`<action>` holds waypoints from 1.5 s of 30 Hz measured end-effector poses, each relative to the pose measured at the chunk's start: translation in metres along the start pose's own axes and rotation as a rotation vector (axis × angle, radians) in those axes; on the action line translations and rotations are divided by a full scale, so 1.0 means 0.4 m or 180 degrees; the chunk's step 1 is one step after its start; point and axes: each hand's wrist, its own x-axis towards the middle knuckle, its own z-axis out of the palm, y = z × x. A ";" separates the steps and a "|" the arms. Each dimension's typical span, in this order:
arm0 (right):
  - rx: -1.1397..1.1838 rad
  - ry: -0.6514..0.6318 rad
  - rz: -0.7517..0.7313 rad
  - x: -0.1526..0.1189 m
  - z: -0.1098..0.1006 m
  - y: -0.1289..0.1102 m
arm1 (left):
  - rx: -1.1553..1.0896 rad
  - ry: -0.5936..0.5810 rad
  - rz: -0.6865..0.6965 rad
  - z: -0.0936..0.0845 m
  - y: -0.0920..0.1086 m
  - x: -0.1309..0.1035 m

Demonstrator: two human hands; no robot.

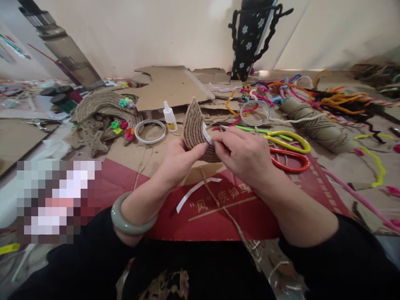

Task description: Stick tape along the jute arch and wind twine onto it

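Note:
A curved, pointed piece covered in rows of brown twine (194, 125) is held upright above the red card. My left hand (183, 160) is closed on its lower left side, the thumb across its front. A white strip (206, 134) lies along the piece's right inner edge. My right hand (242, 150) pinches at the lower end of this strip, fingertips against the piece. A loose strand of twine (233, 218) hangs below and crosses the red card (175, 225). Another white curved strip (193, 193) rests on the card.
Scissors with yellow and red handles (290, 168) lie beside my right hand. Behind are a glue bottle (170, 118), tape rolls (150, 141), a twine spool (315, 125) and coloured pipe cleaners. Twine-covered shapes (93, 108) sit at the left, near a tall bottle (67, 48).

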 end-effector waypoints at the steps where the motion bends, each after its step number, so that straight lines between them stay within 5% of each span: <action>1: 0.0134 0.0027 0.0032 0.002 -0.005 0.003 | -0.0055 -0.0012 -0.0022 0.000 0.001 0.001; 8: 0.1349 0.0674 0.1110 0.021 -0.038 0.031 | -0.0661 0.0345 0.0090 -0.021 0.013 0.020; 13: 0.2740 -0.0665 0.1667 0.026 0.005 0.024 | -0.0854 0.0547 0.0243 -0.021 0.025 0.024; 15: 0.3219 -0.0785 0.1894 0.026 0.024 0.020 | -0.0890 0.0447 0.0182 -0.016 0.027 0.019; 19: 0.3723 -0.0308 0.2216 0.025 0.041 0.030 | -0.0785 0.0215 -0.0197 -0.015 0.024 0.014; 21: 0.3702 -0.0079 0.2265 0.026 0.040 0.045 | -0.0675 0.0386 -0.0166 -0.022 0.023 0.017; 25: 0.3241 0.0213 0.2085 0.029 0.027 0.073 | -0.0159 0.0990 0.0809 -0.034 0.023 0.018; 27: 0.3017 0.0226 0.1888 0.029 0.022 0.078 | 0.0245 0.0849 0.1033 -0.031 0.025 0.011; 33: 0.2791 -0.0161 0.1468 0.028 0.013 0.060 | 0.0337 -0.0414 -0.0305 -0.003 0.029 -0.012; 45: 0.2731 -0.0393 0.1357 0.031 0.009 0.036 | 0.0151 -0.0460 -0.0917 0.017 0.036 -0.016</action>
